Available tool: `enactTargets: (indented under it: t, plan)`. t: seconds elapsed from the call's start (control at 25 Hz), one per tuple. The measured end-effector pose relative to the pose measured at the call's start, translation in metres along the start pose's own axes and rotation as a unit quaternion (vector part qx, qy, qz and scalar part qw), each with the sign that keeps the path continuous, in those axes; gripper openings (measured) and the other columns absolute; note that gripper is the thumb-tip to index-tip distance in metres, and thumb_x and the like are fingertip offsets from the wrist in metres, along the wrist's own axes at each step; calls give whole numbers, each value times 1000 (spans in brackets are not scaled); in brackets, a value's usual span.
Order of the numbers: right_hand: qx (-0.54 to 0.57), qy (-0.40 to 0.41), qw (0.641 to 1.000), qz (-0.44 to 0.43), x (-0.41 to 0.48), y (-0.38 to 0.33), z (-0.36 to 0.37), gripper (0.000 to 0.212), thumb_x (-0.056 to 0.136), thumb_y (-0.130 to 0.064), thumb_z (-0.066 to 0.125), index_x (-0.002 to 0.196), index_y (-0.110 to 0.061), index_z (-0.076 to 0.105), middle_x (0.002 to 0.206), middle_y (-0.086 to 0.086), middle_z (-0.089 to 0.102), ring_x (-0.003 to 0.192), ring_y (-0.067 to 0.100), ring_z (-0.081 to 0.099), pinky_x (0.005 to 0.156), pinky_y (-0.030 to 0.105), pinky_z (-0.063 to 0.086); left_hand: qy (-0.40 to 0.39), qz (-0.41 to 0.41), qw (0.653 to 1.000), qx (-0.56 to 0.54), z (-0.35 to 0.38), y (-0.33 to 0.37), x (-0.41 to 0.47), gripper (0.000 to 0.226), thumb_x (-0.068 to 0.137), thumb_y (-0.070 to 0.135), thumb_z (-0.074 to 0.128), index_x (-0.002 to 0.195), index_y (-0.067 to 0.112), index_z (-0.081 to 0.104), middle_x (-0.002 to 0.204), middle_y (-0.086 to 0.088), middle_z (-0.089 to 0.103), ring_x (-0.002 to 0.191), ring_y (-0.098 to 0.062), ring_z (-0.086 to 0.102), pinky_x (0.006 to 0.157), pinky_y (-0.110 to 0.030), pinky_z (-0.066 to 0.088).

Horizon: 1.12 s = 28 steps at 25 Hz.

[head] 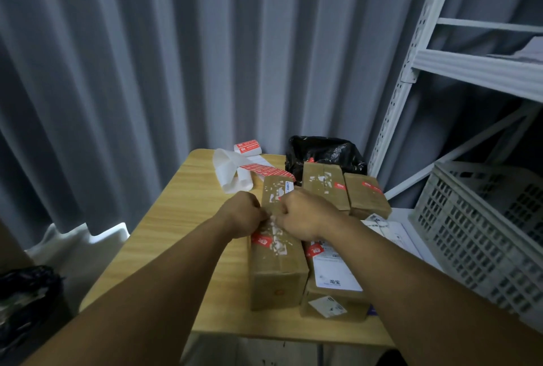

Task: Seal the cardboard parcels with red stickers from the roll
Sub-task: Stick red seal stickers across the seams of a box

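A long cardboard parcel (277, 265) lies in the middle of the wooden table (182, 218); a red sticker (261, 240) sits on its top among torn white label scraps. My left hand (242, 214) and my right hand (302, 214) meet above its top with fingers curled, pinching a small pale piece (269, 220) between them; I cannot tell what it is. The sticker roll (247, 147) stands at the table's far edge. Its strip of red stickers (264, 170) and white backing paper (232, 173) trail toward the parcel.
Two stickered parcels (324, 189) (367, 196) stand at the back right, and a labelled one (335, 283) lies next to the long parcel. A black bag (323, 151) sits behind them. A grey plastic crate (484, 227) and white shelving (411, 71) are on the right.
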State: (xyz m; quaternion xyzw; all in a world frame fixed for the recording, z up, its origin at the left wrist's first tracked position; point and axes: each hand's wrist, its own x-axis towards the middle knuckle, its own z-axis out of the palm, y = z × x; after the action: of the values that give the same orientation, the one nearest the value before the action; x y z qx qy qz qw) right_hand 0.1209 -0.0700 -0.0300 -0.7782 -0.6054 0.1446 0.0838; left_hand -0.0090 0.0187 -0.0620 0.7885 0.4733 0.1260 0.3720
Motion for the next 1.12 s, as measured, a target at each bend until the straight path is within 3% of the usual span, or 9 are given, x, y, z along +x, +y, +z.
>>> enactTargets:
  t: [0.16, 0.28, 0.36, 0.44, 0.52, 0.6, 0.8, 0.92, 1.12]
  plan:
    - [79, -8, 997, -24, -19, -20, 3, 40, 82, -51, 67, 83, -11, 63, 85, 7, 63, 82, 28, 62, 68, 38, 49, 57, -38, 998, 0, -16, -25, -12, 40, 94, 39, 65, 90, 0, 71, 83, -11, 71, 75, -25, 64, 68, -35, 50]
    - [9, -1, 999, -34, -41, -34, 15, 54, 70, -67, 69, 101, -25, 59, 115, 2, 52, 110, 24, 48, 86, 37, 46, 103, -72, 992, -12, -25, -46, -28, 40, 91, 44, 66, 83, 5, 67, 75, -8, 68, 70, -23, 62, 58, -30, 43]
    - [-30, -16, 999, -37, -52, -44, 25, 72, 70, -66, 72, 127, -26, 54, 135, 3, 43, 129, 23, 35, 100, 40, 41, 124, -89, 988, -3, -28, -55, -39, 43, 91, 48, 65, 72, 10, 57, 67, -4, 59, 64, -21, 56, 53, -29, 36]
    - [-40, -2, 998, -50, -53, -48, 32, 73, 76, -58, 74, 136, -24, 49, 140, 4, 40, 134, 25, 33, 104, 42, 40, 134, -99, 986, 9, -31, -59, -48, 46, 91, 50, 63, 65, 15, 47, 63, -1, 51, 59, -19, 48, 51, -29, 33]
    - [-35, 14, 997, -67, -48, -46, 35, 62, 81, -45, 75, 134, -24, 52, 136, 4, 43, 132, 26, 36, 104, 40, 40, 128, -100, 986, 25, -35, -62, -53, 41, 90, 50, 60, 74, 14, 50, 72, -4, 59, 64, -20, 52, 54, -30, 36]
    - [-8, 14, 997, -76, -44, -43, 36, 51, 82, -30, 76, 130, -25, 57, 130, 2, 46, 129, 23, 40, 103, 35, 40, 108, -98, 988, 44, -39, -60, -57, 39, 90, 51, 54, 101, 13, 53, 96, -7, 65, 83, -23, 60, 65, -33, 43]
    - [36, 8, 996, -83, -28, -35, 34, 48, 80, -16, 77, 124, -30, 61, 121, -5, 45, 121, 17, 43, 102, 35, 43, 109, -44, 991, 55, -36, -53, -53, 54, 96, 48, 44, 141, 17, 44, 136, -10, 49, 122, -29, 49, 101, -44, 45]
    - [36, -17, 994, -103, -19, -32, 26, 46, 82, -19, 77, 124, -30, 60, 118, -9, 43, 117, 14, 42, 100, 36, 44, 141, 23, 990, 11, -29, -56, -43, 44, 99, 36, 46, 139, 20, 53, 138, -4, 49, 129, -22, 42, 104, -40, 40]
    - [2, -48, 990, -133, 1, -30, 9, 50, 78, -33, 80, 124, -32, 60, 118, -10, 54, 108, 12, 52, 94, 35, 48, 169, 50, 984, -5, -28, -64, -31, 30, 92, 29, 55, 117, 20, 69, 114, 4, 68, 108, -17, 59, 93, -40, 51]
